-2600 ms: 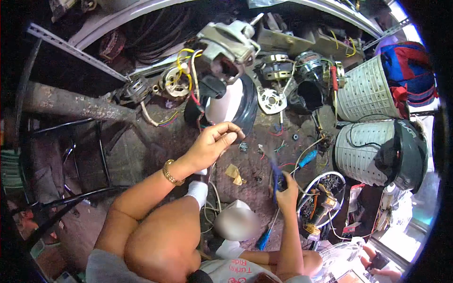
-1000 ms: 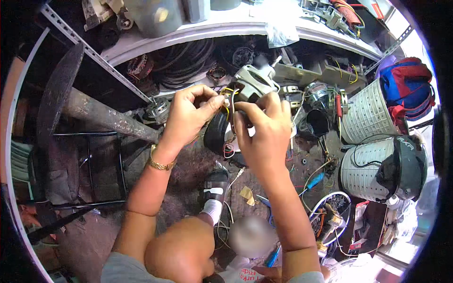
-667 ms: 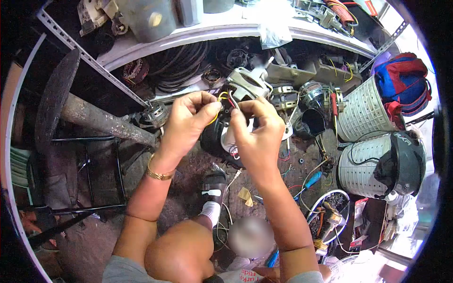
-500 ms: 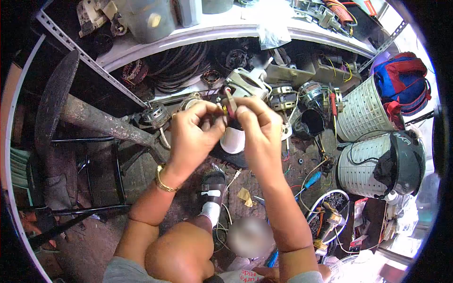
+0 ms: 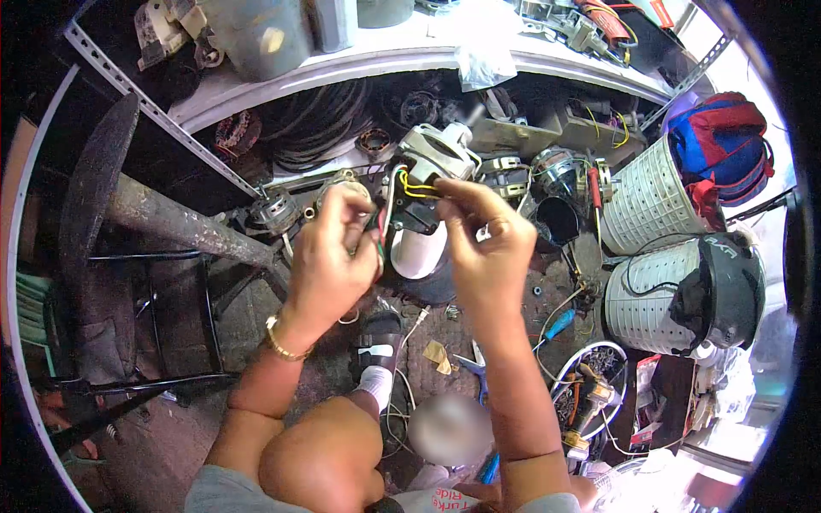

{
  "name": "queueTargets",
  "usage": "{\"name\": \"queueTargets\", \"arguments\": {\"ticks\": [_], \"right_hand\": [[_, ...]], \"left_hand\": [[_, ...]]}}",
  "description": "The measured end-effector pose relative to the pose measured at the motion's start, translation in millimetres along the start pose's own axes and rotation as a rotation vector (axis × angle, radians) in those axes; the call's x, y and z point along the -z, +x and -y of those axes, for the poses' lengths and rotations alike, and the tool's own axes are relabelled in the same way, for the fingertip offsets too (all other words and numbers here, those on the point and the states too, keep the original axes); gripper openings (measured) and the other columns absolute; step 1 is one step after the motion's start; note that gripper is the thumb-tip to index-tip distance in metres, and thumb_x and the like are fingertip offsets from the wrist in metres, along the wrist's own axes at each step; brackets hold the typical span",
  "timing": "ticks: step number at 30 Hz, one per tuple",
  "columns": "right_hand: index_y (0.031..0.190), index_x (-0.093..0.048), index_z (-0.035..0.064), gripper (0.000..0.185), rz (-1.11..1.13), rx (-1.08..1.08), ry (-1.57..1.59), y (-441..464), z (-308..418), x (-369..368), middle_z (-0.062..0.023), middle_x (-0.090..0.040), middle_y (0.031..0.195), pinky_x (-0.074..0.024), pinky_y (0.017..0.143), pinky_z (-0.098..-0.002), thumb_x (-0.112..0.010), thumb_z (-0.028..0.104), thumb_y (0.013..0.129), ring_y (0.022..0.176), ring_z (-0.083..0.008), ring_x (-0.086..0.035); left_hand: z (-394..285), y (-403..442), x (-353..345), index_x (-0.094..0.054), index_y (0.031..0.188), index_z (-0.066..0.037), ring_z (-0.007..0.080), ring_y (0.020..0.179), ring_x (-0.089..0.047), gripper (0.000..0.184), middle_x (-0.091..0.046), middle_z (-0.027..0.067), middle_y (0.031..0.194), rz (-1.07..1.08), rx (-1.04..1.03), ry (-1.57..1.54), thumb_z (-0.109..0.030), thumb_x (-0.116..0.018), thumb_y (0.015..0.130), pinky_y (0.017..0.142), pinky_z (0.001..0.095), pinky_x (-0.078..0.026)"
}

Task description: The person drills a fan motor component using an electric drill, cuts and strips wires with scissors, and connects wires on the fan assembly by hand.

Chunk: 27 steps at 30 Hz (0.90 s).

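Shelf (image 5: 402,41): far, above coiled cables (image 5: 316,128)
Left hand (image 5: 336,252): beside red wire (image 5: 380,224), cannot tell grip
Right hand (image 5: 494,244): grip pinching yellow wires (image 5: 416,187)
Housing (image 5: 440,150): beyond hands

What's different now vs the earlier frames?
Right hand let go of the blue-handled scissors, now on the floor, and went forward to the yellow wires, apparently pinching them. Hands were together at the wires; now they've parted sideways. Left hand shifted left, red and green wires at its fingertips, grip unclear.

Unchanged: backpack, helmet, blue-handled tool.
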State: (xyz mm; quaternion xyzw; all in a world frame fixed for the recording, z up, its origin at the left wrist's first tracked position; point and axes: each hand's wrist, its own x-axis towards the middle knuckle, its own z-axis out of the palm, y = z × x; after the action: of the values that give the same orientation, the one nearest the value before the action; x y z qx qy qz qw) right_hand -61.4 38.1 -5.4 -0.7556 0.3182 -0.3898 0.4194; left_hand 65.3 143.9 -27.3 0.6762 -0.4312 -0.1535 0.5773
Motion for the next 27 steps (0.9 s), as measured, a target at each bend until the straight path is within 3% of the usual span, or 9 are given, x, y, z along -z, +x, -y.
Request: {"name": "queueTargets", "arguments": {"ticks": [2, 4, 8, 10, 12, 14, 16, 20, 27], "right_hand": [[0.099, -0.068, -0.0017, 0.018, -0.030, 0.042, 0.022, 5.6, -5.8, 6.5, -0.0074, -0.070, 0.081, -0.0473, 0.063, -0.0213, -0.062, -0.004, 0.082, 0.073, -0.0087, -0.064], [0.097, -0.068, -0.0023, 0.017, 0.032, -0.055, -0.009, 6.7, -6.8, 11.6, -0.0076, -0.070, 0.080, -0.0481, 0.062, -0.0224, -0.061, -0.004, 0.082, 0.069, -0.0092, -0.064], [0.094, -0.068, -0.0032, 0.014, 0.097, -0.068, -0.016, -2.6, -23.5, 9.1, -0.0077, -0.070, 0.079, -0.0489, 0.062, -0.0233, -0.063, -0.002, 0.081, 0.066, -0.0099, -0.063], [0.088, -0.068, -0.0039, 0.010, 0.093, -0.120, 0.009, -4.5, -23.5, 9.4, -0.0070, -0.069, 0.075, -0.0484, 0.061, -0.0234, -0.066, 0.000, 0.080, 0.065, -0.0089, -0.062], [0.083, -0.067, -0.0029, 0.011, 0.068, -0.086, 0.010, -3.0, -30.4, 10.1, -0.0112, -0.067, 0.070, -0.0472, 0.056, -0.0274, -0.067, 0.007, 0.080, 0.058, -0.0120, -0.061], [0.078, -0.065, -0.0037, 0.009, 0.129, -0.162, 0.085, 1.2, -31.1, 16.4, -0.0014, -0.062, 0.066, -0.0439, 0.055, -0.0225, -0.067, 0.004, 0.081, 0.060, -0.0057, -0.054], [0.080, -0.065, -0.0031, 0.008, 0.165, -0.181, 0.175, 4.9, -36.5, 21.9, -0.0003, -0.061, 0.067, -0.0425, 0.055, -0.0214, -0.067, 0.005, 0.082, 0.060, -0.0054, -0.053], [0.086, -0.064, -0.0030, 0.007, 0.184, -0.131, 0.224, 7.2, -40.0, 28.4, -0.0014, -0.063, 0.075, -0.0440, 0.059, -0.0208, -0.064, 0.004, 0.084, 0.066, -0.0055, -0.055], [0.086, -0.064, -0.0036, 0.006, 0.277, -0.223, 0.273, 8.1, -41.7, 37.4, -0.0024, -0.065, 0.077, -0.0474, 0.064, -0.0219, -0.064, 0.002, 0.084, 0.071, -0.0058, -0.058]], "left_hand": [[7.0, -7.1, 21.4, -0.044, 0.104, -0.002, 0.0103, 0.066, -0.042, 0.025, -0.047, 0.0043, 0.077, 0.044, -0.041, 0.094, 0.002, -0.046, 0.079, 0.062, 0.0262, -0.039], [-9.1, -17.4, 23.6, -0.041, 0.106, -0.003, 0.0107, 0.068, -0.039, 0.024, -0.045, 0.0030, 0.079, 0.080, 0.035, -0.171, -0.002, -0.043, 0.082, 0.065, 0.0266, -0.038], [-35.5, -42.3, 2.0, -0.042, 0.106, -0.005, 0.0073, 0.069, -0.042, 0.013, -0.049, 0.0033, 0.081, 0.531, 0.294, -0.756, -0.011, -0.038, 0.095, 0.062, 0.0218, -0.037], [-28.8, -41.2, -17.0, -0.043, 0.105, -0.006, 0.0062, 0.068, -0.042, 0.012, -0.047, 0.0023, 0.080, 0.710, 0.471, -0.732, -0.012, -0.038, 0.096, 0.060, 0.0223, -0.036], [-2.9, -37.4, -38.5, -0.042, 0.105, -0.007, 0.0058, 0.067, -0.041, 0.012, -0.046, 0.0017, 0.080, 0.735, 0.516, -0.698, -0.013, -0.040, 0.095, 0.058, 0.0220, -0.035], [12.4, -34.5, -53.0, -0.042, 0.106, -0.007, 0.0054, 0.065, -0.040, 0.013, -0.045, 0.0011, 0.081, 0.753, 0.552, -0.666, -0.013, -0.041, 0.094, 0.057, 0.0218, -0.034], [19.9, -34.6, -62.0, -0.041, 0.106, -0.009, 0.0050, 0.064, -0.035, 0.019, -0.042, -0.0003, 0.082, 0.515, 0.529, -0.784, -0.015, -0.041, 0.089, 0.055, 0.0205, -0.029], [21.4, -30.6, -67.4, -0.039, 0.101, -0.011, 0.0054, 0.064, -0.030, 0.022, -0.038, -0.0015, 0.081, 0.530, 0.445, -0.971, -0.020, -0.041, 0.082, 0.055, 0.0194, -0.025], [27.4, -11.9, -71.7, -0.042, 0.108, -0.008, 0.0057, 0.062, -0.045, 0.012, -0.054, 0.0047, 0.083, 0.577, 0.573, -0.938, -0.009, -0.037, 0.097, 0.050, 0.0200, -0.036]]}}
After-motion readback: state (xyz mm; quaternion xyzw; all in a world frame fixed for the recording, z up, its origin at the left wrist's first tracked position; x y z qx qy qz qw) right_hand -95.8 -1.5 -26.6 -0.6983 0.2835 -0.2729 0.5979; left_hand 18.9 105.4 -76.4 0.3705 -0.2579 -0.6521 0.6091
